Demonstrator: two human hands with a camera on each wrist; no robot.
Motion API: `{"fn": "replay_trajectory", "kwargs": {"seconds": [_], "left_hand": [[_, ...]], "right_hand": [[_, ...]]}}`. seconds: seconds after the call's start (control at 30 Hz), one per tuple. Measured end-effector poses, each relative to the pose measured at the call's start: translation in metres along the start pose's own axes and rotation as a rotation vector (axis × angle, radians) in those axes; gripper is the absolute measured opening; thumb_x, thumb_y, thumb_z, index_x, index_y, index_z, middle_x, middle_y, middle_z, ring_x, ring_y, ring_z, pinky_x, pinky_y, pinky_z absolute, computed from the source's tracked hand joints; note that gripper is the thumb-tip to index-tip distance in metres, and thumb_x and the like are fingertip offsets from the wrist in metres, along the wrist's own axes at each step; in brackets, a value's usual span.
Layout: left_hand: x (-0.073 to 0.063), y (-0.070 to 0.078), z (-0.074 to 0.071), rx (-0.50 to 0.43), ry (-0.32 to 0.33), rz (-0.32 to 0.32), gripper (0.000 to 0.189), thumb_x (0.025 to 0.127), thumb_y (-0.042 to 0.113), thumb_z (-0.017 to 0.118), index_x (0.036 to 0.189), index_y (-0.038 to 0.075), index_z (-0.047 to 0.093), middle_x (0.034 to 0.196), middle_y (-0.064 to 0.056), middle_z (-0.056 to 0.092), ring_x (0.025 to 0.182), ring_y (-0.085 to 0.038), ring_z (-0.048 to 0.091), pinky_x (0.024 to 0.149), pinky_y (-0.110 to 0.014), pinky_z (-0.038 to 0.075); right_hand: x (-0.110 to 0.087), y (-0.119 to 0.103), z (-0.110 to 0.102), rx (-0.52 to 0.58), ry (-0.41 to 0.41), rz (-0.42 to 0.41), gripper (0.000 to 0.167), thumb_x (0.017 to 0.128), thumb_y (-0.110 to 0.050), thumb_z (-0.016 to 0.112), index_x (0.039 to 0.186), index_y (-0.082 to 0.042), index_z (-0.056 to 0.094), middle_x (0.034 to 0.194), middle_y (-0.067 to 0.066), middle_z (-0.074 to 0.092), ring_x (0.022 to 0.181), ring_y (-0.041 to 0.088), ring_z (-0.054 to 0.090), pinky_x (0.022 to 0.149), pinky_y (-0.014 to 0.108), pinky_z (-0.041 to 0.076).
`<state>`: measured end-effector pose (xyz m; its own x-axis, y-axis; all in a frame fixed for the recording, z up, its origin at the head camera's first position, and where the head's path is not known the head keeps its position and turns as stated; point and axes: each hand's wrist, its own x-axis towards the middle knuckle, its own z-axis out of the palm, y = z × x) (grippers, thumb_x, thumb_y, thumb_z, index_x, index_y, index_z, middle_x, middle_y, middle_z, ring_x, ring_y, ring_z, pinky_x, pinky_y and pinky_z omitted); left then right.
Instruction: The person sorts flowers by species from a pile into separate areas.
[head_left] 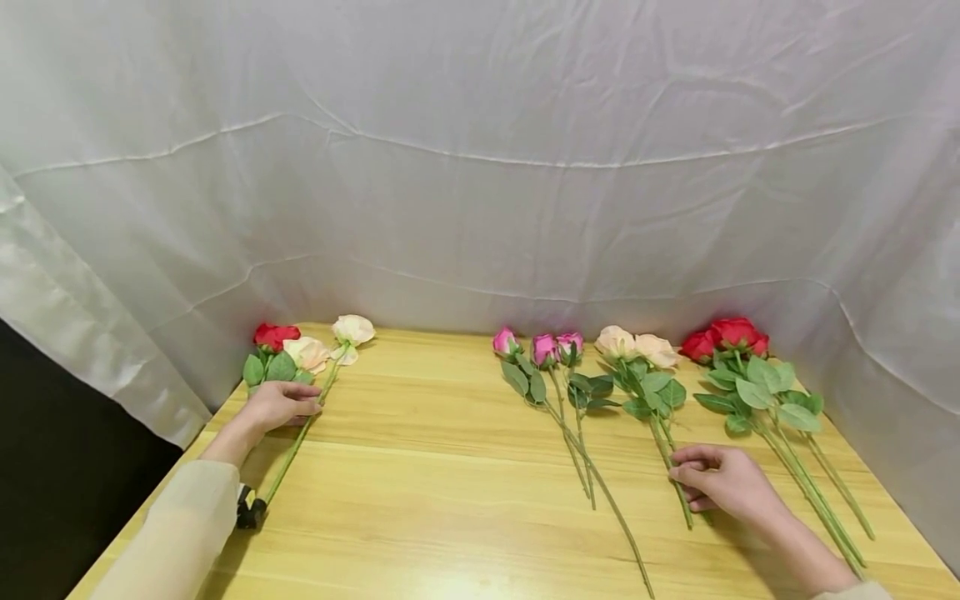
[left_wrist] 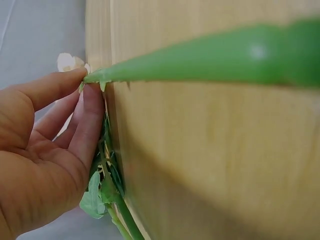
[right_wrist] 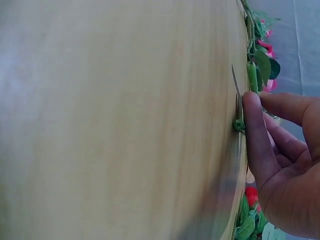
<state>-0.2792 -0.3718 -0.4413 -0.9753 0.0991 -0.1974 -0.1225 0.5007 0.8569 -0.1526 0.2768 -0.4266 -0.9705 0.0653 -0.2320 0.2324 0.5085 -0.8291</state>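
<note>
At the left, my left hand [head_left: 277,405] pinches the green stem of a cream rose [head_left: 354,329] between thumb and forefinger. That stem [left_wrist: 200,59] runs large across the left wrist view. Behind this hand lie a red rose [head_left: 276,336] and a pale peach rose [head_left: 307,353], their stems mostly hidden. On the right, my right hand [head_left: 726,482] pinches a stem of the peach roses [head_left: 654,351] low down, near the cut end. In the right wrist view the fingertips hold the stem end [right_wrist: 252,76] just by the tabletop.
Several pink roses [head_left: 545,350] lie left of the peach ones on the wooden table [head_left: 420,467], one long stem reaching toward the front edge. A bunch of red roses [head_left: 738,335] lies at the far right. Grey cloth [head_left: 480,225] hangs behind and along the sides.
</note>
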Motion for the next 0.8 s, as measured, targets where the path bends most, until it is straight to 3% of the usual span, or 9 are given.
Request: {"fn": "replay_trajectory", "kwargs": {"seconds": [0.13, 0.4, 0.57, 0.8], "left_hand": [[0.000, -0.001, 0.002, -0.024, 0.000, 0.006, 0.049, 0.098, 0.005, 0.070, 0.140, -0.016, 0.054, 0.122, -0.027, 0.070, 0.099, -0.020, 0.073, 0.086, -0.037, 0.064], [0.000, 0.001, 0.008, -0.104, 0.003, 0.011, 0.052, 0.098, 0.005, 0.072, 0.141, -0.016, 0.051, 0.119, -0.020, 0.072, 0.095, -0.015, 0.073, 0.085, -0.033, 0.064], [-0.004, 0.009, 0.014, -0.182, 0.000, 0.031, 0.056, 0.100, 0.007, 0.071, 0.144, -0.016, 0.047, 0.123, -0.020, 0.071, 0.098, -0.014, 0.073, 0.085, -0.029, 0.063], [-0.011, 0.024, 0.030, -0.308, 0.072, 0.076, 0.059, 0.100, 0.009, 0.071, 0.148, -0.014, 0.045, 0.129, -0.018, 0.067, 0.097, -0.009, 0.072, 0.088, -0.029, 0.063]], "right_hand": [[-0.002, -0.001, 0.000, 0.025, 0.004, 0.003, 0.039, 0.100, -0.011, 0.069, 0.130, 0.013, 0.061, 0.094, 0.011, 0.069, 0.078, 0.023, 0.068, 0.068, 0.036, 0.066], [-0.007, -0.005, 0.002, 0.127, 0.058, -0.014, 0.045, 0.102, -0.013, 0.066, 0.137, 0.013, 0.055, 0.102, 0.013, 0.071, 0.079, 0.023, 0.071, 0.071, 0.039, 0.066], [-0.009, -0.009, 0.001, 0.183, 0.112, -0.101, 0.054, 0.103, -0.024, 0.068, 0.141, 0.011, 0.053, 0.106, 0.009, 0.074, 0.087, 0.021, 0.074, 0.077, 0.038, 0.066], [-0.010, -0.019, 0.007, 0.221, 0.164, -0.206, 0.053, 0.102, -0.033, 0.069, 0.140, 0.002, 0.058, 0.110, -0.005, 0.075, 0.096, 0.015, 0.074, 0.081, 0.036, 0.065]]}}
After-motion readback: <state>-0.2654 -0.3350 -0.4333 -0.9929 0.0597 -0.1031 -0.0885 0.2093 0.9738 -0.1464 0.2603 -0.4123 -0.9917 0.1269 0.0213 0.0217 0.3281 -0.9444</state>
